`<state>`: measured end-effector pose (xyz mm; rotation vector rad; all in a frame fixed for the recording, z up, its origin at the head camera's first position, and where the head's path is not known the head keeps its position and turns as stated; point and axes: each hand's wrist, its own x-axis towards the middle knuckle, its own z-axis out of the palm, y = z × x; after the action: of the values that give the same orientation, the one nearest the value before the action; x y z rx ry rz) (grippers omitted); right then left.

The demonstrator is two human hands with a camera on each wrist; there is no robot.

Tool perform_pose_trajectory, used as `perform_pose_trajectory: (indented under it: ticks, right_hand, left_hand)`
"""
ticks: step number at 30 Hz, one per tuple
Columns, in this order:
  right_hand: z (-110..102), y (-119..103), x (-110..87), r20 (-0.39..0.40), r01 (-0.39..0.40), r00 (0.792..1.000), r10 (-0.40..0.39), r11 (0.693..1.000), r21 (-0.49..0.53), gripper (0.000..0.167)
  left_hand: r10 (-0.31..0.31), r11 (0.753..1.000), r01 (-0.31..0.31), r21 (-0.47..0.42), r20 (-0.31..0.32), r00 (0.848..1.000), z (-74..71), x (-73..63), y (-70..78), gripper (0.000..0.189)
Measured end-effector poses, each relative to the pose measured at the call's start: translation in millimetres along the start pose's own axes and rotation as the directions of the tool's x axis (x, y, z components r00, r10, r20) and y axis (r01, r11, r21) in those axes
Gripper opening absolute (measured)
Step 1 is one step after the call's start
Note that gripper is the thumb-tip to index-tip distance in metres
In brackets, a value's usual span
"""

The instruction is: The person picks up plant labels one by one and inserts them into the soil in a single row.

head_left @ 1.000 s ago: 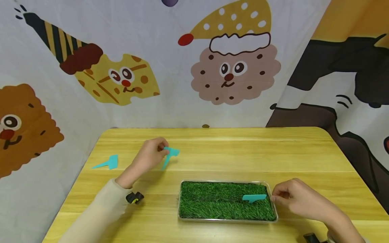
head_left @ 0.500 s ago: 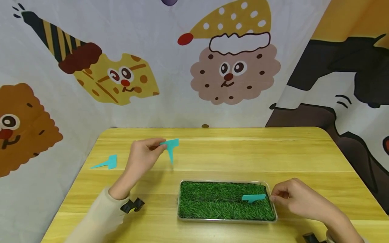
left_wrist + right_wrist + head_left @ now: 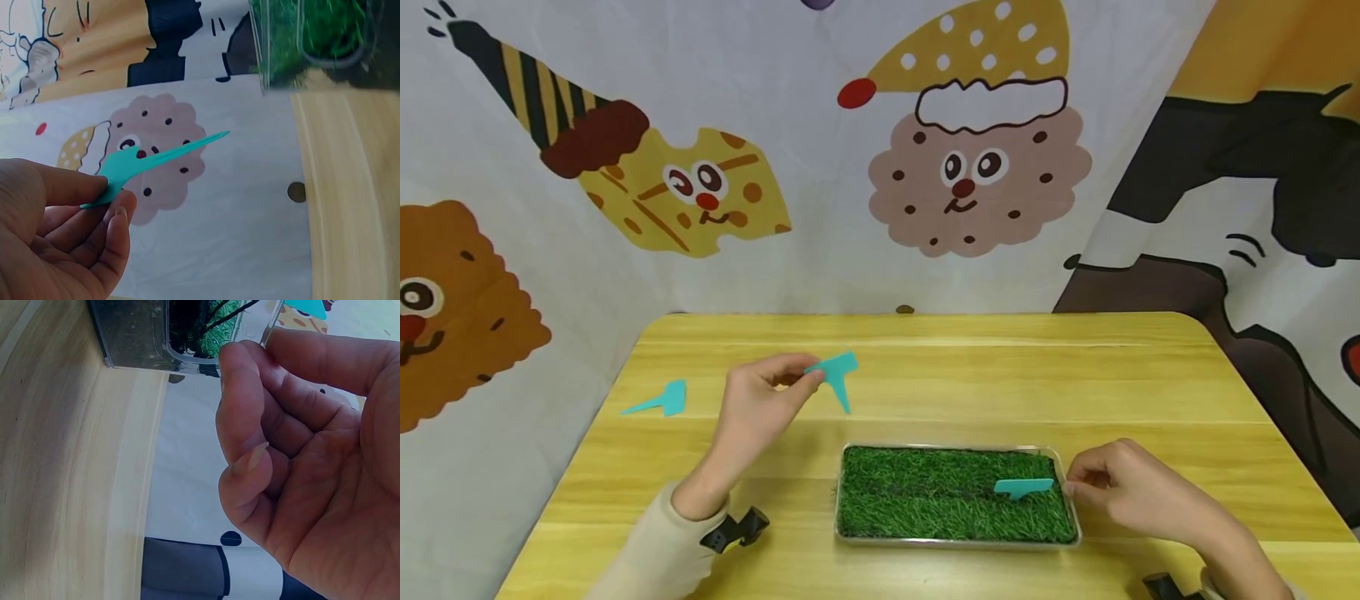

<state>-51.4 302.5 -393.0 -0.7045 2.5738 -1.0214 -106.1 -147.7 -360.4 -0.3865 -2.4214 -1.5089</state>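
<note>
My left hand [image 3: 756, 404] pinches a turquoise T-shaped plant label [image 3: 840, 367] by one end of its head, the pointed stem hanging down above the table. In the left wrist view, thumb and forefinger grip that plant label [image 3: 122, 167]. My right hand [image 3: 1131, 490] pinches the right-hand rim of a clear plastic box [image 3: 958, 544] filled with green artificial grass [image 3: 925, 517]. Close up in the right wrist view, thumb and fingertips meet at the box wall [image 3: 134, 337]. A second plant label [image 3: 1024, 486] stands upright in the grass near its right end, stem mostly hidden.
Another turquoise plant label [image 3: 674, 398] lies flat at the table's left side. The wooden table [image 3: 1000, 383] ends against a cloth backdrop [image 3: 827, 275] printed with cartoon biscuits. Dark cameras [image 3: 735, 530] sit on the wrists.
My left hand has lifted the plant label off the table and turned it stem-down, then moved slightly right and lower. The right hand stays at the box.
</note>
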Motion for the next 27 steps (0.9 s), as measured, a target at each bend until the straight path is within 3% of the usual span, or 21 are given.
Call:
perform_pose_trajectory:
  ticks: [10,18,27]
  right_hand:
    - [-0.3,-0.7,-0.6,0.004,-0.006,1.000,0.006,1.000,0.014,0.022]
    - [-0.6,-1.7,-0.8,0.010,-0.025,1.000,0.025,0.999,0.023,0.022]
    - [-0.3,-1.5,-0.8,0.010,-0.022,1.000,0.022,0.999,0.030,0.021]
  left_hand:
    - [0.026,0.993,-0.025,-0.115,0.002,1.000,13.8,-14.1,12.9,0.008]
    - [0.027,0.981,-0.009,-0.194,0.092,0.995,33.9,-24.5,19.0,0.012]
    - [0.031,0.975,0.002,-0.223,0.145,0.989,45.8,-35.2,26.0,0.012]
